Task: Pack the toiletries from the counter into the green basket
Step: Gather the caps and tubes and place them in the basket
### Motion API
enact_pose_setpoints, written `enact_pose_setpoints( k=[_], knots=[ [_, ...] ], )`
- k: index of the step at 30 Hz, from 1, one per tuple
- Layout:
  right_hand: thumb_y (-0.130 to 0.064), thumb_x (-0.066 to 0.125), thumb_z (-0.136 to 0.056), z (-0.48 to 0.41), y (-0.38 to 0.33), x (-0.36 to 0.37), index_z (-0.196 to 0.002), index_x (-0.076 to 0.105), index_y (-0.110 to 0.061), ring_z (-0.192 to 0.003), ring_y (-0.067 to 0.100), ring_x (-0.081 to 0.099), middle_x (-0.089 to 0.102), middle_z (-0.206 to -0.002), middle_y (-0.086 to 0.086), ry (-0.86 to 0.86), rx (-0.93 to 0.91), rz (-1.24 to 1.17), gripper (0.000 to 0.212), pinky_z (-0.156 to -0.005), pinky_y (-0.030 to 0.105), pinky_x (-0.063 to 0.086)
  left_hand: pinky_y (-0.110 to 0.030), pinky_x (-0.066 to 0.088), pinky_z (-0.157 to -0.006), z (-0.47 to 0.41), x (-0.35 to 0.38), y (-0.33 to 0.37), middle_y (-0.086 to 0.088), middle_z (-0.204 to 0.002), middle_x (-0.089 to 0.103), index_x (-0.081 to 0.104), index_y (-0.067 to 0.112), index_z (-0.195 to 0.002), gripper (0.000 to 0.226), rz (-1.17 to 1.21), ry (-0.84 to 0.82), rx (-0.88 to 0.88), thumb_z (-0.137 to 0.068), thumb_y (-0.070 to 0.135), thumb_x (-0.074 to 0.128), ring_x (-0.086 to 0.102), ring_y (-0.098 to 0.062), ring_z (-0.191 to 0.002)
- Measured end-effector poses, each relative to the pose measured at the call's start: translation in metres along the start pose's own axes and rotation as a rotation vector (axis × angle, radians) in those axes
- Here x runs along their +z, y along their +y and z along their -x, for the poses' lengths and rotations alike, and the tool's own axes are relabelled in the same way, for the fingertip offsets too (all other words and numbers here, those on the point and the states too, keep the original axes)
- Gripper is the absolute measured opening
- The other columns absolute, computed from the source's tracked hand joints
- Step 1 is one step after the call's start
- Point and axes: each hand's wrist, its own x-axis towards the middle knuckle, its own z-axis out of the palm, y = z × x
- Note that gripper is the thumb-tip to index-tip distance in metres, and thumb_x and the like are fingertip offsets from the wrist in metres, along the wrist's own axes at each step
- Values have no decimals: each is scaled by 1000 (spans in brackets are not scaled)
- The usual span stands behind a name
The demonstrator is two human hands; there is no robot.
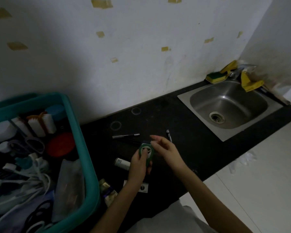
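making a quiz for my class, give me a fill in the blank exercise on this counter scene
1. The left hand grips a small oval object whose rim is ____.
2. The steel sink is set into the counter to the ____ of the basket.
3. The right hand hovers beside the object, fingers relaxed, holding ____.
4. The pen lies on the counter, ____ the basket.
Missing words: green; right; nothing; outside.
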Motion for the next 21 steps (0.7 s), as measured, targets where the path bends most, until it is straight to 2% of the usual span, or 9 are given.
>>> enact_pose_setpoints(
  k=[3,6,8,12,15,21],
  knots=[
    [-3,53,-93,3,-15,-2,-127,56,-8,-96,7,63,66,-110,14,-31,-84,27,35,-86,15,50,-17,44,-47,5,5,5,0,-73,60,62,23,-100,20,-25,-64,40,-101,23,42,57,-3,-56],
    [-2,58,-90,5,-21,-4,-124,60,-8,-97,2,63,66,-114,8,-96,-114,123,34,-85,14,50,-20,35,-36,7,3,10,0,-60,54,61,17,-98,22,7,-75,-2,-101,23,40,49,-5,-41],
    [-2,61,-88,6,-21,-3,-122,62,-8,-97,2,64,67,-113,5,-120,-127,185,34,-83,14,50,-21,33,-36,8,-1,13,1,-57,53,61,17,-94,25,29,-86,2,-101,21,37,48,-6,-41],
    [2,60,-88,3,-25,4,-115,66,-3,-92,3,66,70,-108,10,-50,-164,173,28,-81,15,51,-22,36,-38,9,-8,18,1,-57,55,59,15,-94,19,22,-153,27,-100,15,41,48,-9,-42],
    [4,59,-87,1,-29,5,-110,68,-2,-89,3,67,71,-104,10,-83,-164,132,25,-80,15,52,-22,36,-39,13,-15,19,4,-58,56,56,15,-99,13,-3,-183,82,-101,18,44,46,-9,-42],
    [3,60,-87,-3,-29,6,-108,69,-6,-87,7,69,72,-97,6,-120,-155,113,24,-74,16,53,-21,38,-43,23,-22,21,3,-65,61,59,17,-103,15,-14,-171,104,-99,25,46,49,-9,-47]
  ],
)
